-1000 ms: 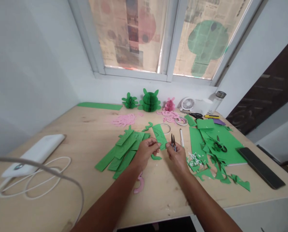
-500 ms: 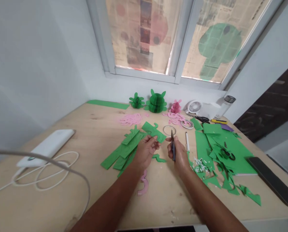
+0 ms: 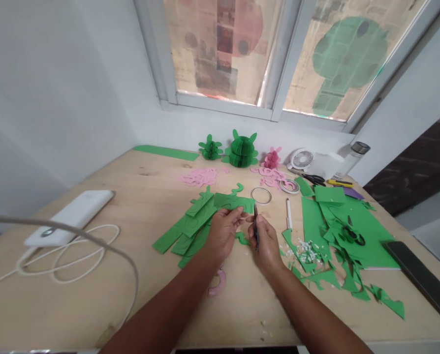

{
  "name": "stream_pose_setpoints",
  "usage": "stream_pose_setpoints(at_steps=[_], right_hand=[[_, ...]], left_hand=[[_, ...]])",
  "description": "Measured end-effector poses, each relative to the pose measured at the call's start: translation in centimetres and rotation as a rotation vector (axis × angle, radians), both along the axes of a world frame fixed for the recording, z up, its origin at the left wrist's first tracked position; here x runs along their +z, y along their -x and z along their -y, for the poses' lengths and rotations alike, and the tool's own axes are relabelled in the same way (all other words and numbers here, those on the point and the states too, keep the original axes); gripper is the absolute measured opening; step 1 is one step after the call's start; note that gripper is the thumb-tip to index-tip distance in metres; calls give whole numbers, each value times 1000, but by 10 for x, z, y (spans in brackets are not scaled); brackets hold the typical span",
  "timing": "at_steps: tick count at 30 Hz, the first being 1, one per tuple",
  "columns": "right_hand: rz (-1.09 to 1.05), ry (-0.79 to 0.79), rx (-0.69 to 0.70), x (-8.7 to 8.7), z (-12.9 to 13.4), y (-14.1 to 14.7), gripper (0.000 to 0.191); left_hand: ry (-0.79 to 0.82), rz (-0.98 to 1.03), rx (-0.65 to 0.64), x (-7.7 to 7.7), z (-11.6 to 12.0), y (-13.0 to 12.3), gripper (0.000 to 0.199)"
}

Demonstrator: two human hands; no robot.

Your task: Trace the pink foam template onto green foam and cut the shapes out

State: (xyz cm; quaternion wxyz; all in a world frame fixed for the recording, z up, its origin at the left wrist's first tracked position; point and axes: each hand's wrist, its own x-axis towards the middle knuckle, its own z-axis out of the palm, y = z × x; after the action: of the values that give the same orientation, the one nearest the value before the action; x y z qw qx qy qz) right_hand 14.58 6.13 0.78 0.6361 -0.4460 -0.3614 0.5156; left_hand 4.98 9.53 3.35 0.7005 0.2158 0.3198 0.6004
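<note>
My left hand (image 3: 225, 231) pinches the lower edge of a green paper strip (image 3: 227, 200) marked with curved outlines. My right hand (image 3: 266, 241) is closed around dark scissors (image 3: 256, 228), seen nearly edge-on, with their tips up at the strip's right end. Whether the blades touch the paper is hard to tell. More green strips (image 3: 190, 226) lie fanned out beside and under my left hand. A curved green cutout (image 3: 237, 188) rests just beyond the strip, and another (image 3: 242, 238) lies between my hands. Near my left forearm is a pink curved cutout (image 3: 217, 284).
Green paper sheets (image 3: 316, 221), scraps, white bits (image 3: 308, 251) and a black phone (image 3: 421, 275) lie at right. A white pen (image 3: 288, 214) and a ring (image 3: 261, 195) are closer. Honeycomb paper figures (image 3: 242, 151) stand behind. A white power bank (image 3: 70, 216) with cable is left.
My right hand has moved left with the scissors, up to the strip's end. The strip has turned more level, and the curved green cutout now lies apart beyond it. The view shifted slightly.
</note>
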Motion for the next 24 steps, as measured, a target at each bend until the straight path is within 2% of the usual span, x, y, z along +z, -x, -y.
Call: stream_pose_setpoints(at_steps=[8,17,24], right_hand=[[19,-41,47,-7,1,1,49],[4,-43,42,-1,3,3,49],[-12,-13,32,-3,1,3,50]], left_hand=[[-56,-75,35,3,8,-6,17],[-89,-113,56,7,11,-7,17],[-89,-134,76,6,11,-8,16]])
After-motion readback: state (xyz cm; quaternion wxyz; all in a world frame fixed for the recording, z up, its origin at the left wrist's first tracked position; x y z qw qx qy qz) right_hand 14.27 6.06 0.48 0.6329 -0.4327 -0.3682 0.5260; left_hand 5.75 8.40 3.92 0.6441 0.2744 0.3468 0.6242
